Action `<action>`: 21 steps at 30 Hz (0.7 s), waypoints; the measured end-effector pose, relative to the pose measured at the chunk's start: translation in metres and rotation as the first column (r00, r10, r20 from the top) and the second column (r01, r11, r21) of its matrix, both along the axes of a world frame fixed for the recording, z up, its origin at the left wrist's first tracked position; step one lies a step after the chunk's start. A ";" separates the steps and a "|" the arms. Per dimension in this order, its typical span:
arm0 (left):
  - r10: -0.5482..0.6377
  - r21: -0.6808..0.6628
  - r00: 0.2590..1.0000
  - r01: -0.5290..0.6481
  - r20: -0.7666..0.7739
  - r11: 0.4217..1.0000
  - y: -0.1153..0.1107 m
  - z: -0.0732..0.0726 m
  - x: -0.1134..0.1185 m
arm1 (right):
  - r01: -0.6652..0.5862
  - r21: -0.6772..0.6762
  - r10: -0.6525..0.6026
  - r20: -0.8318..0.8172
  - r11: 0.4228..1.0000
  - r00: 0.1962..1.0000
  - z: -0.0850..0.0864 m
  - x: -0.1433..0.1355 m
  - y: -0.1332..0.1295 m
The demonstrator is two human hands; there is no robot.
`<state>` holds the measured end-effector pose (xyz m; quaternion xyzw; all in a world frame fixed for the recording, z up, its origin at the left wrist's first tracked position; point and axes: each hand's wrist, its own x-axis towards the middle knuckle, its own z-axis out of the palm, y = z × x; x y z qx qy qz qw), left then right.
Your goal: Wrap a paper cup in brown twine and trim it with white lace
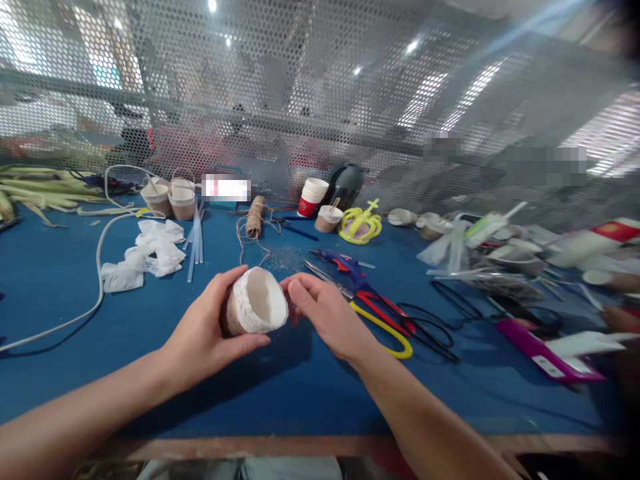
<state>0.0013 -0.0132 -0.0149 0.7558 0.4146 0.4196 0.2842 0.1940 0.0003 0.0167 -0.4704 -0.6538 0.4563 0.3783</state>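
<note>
A paper cup (245, 308) with a brown wrapped base and a white lacy band is tilted, its mouth facing right. My left hand (213, 320) is wrapped round its left side and underside. Close to the cup's right rim is my right hand (323, 310), its thumb and fingers drawn together; whatever lies between them is too small to name. Behind the cup stands a spool of twine (255, 217) with loose strands. Yellow-handled scissors (385, 330) and a blue glue gun (345, 262) lie just beyond my right hand.
White lace (150, 253), clear glue sticks (195, 243) and a white cable (100, 260) lie left on the blue table (200, 413). Wrapped cups (183, 201), stacked cups (313, 197) and a yellow crown-shaped piece (360, 225) stand at the back. Clutter and a purple packet (543, 350) occupy the right.
</note>
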 end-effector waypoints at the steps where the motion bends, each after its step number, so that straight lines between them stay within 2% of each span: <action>1: 0.029 0.046 0.999 -0.028 -0.027 0.999 0.001 0.000 -0.001 | -0.019 -0.048 0.018 -0.037 0.999 0.999 -0.001 -0.001 0.000; 6: 0.186 0.279 0.972 -0.141 -0.141 0.950 0.003 0.002 -0.004 | -0.150 -0.285 0.108 -0.158 0.947 0.981 -0.007 -0.007 -0.003; 8: 0.225 0.276 0.964 -0.179 -0.144 0.944 0.004 0.003 -0.004 | -0.211 -0.364 0.156 -0.174 0.907 0.972 -0.009 -0.010 -0.006; 10: 0.207 0.167 0.973 -0.188 -0.100 0.968 0.006 0.005 -0.004 | -0.209 -0.351 0.160 -0.163 0.913 0.973 -0.008 -0.012 -0.010; 11: 0.179 0.060 0.982 -0.175 -0.057 0.983 0.007 0.005 -0.004 | -0.163 -0.287 0.130 -0.131 0.944 0.983 -0.007 -0.013 -0.011; 13: 0.108 -0.202 0.993 -0.095 0.054 0.975 0.009 0.006 -0.002 | 0.007 -0.039 -0.008 -0.029 0.999 1.000 -0.005 -0.012 -0.014; 14: 0.079 -0.317 0.991 -0.040 0.109 0.947 0.010 0.007 -0.002 | 0.092 0.117 -0.095 0.021 0.989 0.995 -0.004 -0.011 -0.014; 16: 0.036 -0.456 0.981 0.055 0.189 0.888 0.010 0.007 0.000 | 0.172 0.396 -0.219 0.075 0.902 0.973 -0.003 -0.010 -0.014; 18: 0.002 -0.485 0.974 0.112 0.227 0.867 0.009 0.006 0.002 | 0.130 0.549 -0.221 0.104 0.826 0.970 -0.003 -0.010 -0.013; 19: -0.014 -0.483 0.973 0.128 0.232 0.866 0.008 0.006 0.003 | 0.086 0.582 -0.191 0.123 0.809 0.974 -0.004 -0.010 -0.013; 21: -0.039 -0.472 0.975 0.140 0.218 0.870 0.005 0.005 0.005 | 0.011 0.587 -0.129 0.160 0.810 0.979 -0.007 -0.013 -0.012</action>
